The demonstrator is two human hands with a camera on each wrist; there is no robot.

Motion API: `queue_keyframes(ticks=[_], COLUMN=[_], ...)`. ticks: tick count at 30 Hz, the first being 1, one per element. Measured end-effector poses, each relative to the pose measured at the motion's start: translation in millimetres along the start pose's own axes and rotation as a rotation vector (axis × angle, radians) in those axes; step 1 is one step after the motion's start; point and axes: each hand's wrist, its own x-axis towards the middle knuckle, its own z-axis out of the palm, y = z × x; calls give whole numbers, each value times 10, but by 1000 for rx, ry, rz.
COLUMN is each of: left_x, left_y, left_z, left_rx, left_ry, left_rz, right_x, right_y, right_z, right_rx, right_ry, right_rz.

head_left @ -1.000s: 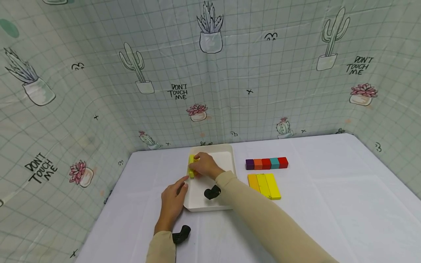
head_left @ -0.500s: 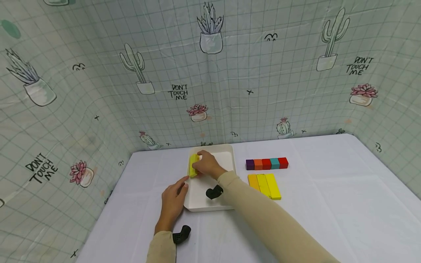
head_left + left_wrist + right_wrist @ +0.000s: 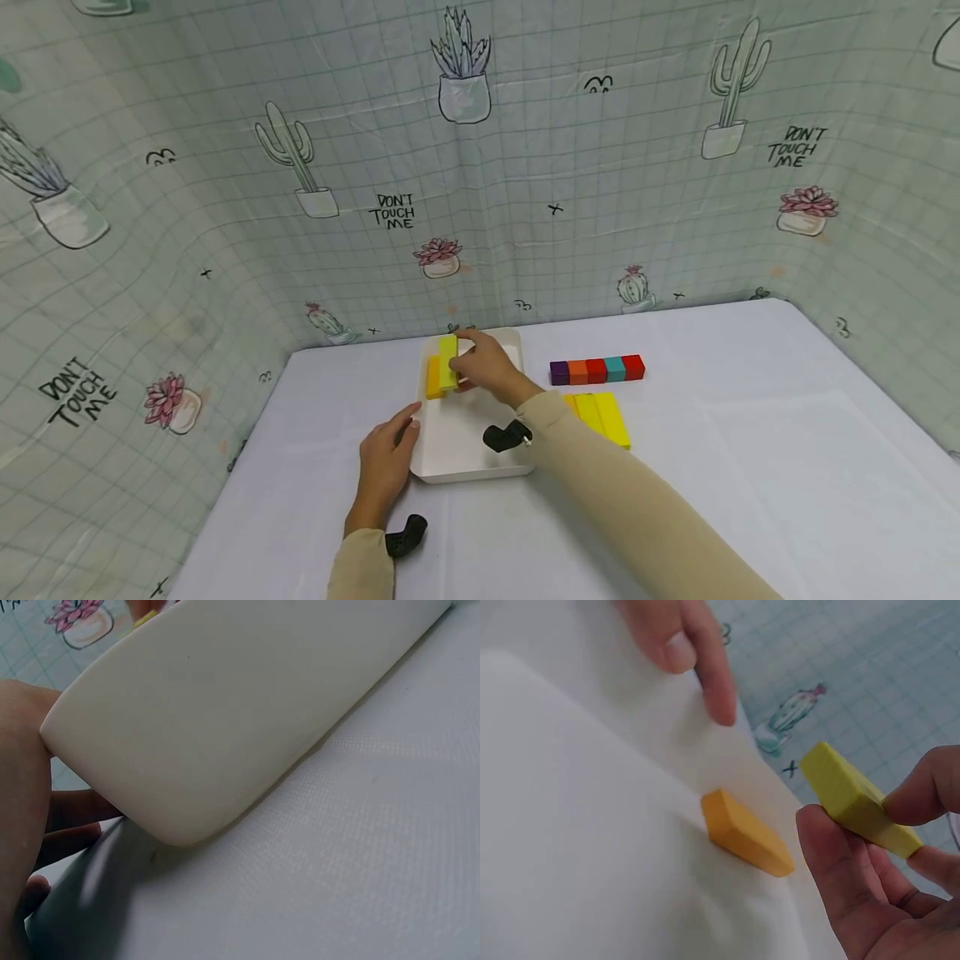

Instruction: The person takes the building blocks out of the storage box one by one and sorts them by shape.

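My right hand (image 3: 489, 367) pinches a yellow rectangular block (image 3: 447, 360) between thumb and fingers, above the far left part of a white tray (image 3: 465, 446). In the right wrist view this block (image 3: 845, 791) is held up, apart from the orange-yellow block (image 3: 744, 834) lying in the tray along its wall. My left hand (image 3: 384, 462) is at the tray's left side, index finger and thumb reaching to the rim with nothing gripped. The left wrist view has the tray's outer wall (image 3: 202, 727) filling much of it, with some left fingers partly hidden behind it.
Right of the tray, a row of small cubes (image 3: 596, 371) in purple, orange, red and teal stands on the white-covered table (image 3: 720, 467). Nearer lie several yellow blocks (image 3: 611, 419) side by side, partly behind the right sleeve. A patterned cloth (image 3: 525, 167) hangs behind.
My right hand has lifted the yellow block and drawn it slightly right, uncovering the orange-yellow block in the tray. The left hand stays by the rim. The head view has shifted a little.
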Motion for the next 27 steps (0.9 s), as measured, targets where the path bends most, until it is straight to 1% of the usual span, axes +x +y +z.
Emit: queue_keyframes(ticks=[9, 14, 20, 27], left_x=[-7, 1, 8, -8], left_y=[4, 15, 19, 10], left_z=[-3, 13, 11, 10], left_rx=[-9, -17, -11, -6], left_ry=[-1, -1, 1, -3], left_rz=[-34, -30, -19, -36], right_x=[-146, -276, -418, -573], right_y=[-51, -72, -26, 66], right_z=[-165, -291, -433, -581], right_rx=[62, 112, 139, 160], right_ry=[32, 53, 81, 130], right_rz=[-10, -9, -1, 4])
